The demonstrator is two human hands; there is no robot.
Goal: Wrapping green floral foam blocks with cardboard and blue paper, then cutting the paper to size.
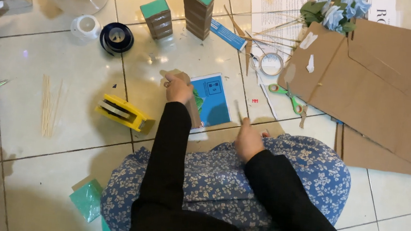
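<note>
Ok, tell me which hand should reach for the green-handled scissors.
Probably right: the right hand lies nearer the scissors, on their side, though it grips a thin stick. The left hand holds a cardboard piece.

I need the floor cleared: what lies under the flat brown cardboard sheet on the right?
Under the flat brown cardboard sheet a second cardboard layer shows at the lower edge, on the tiled floor. Anything else beneath is covered.
</note>
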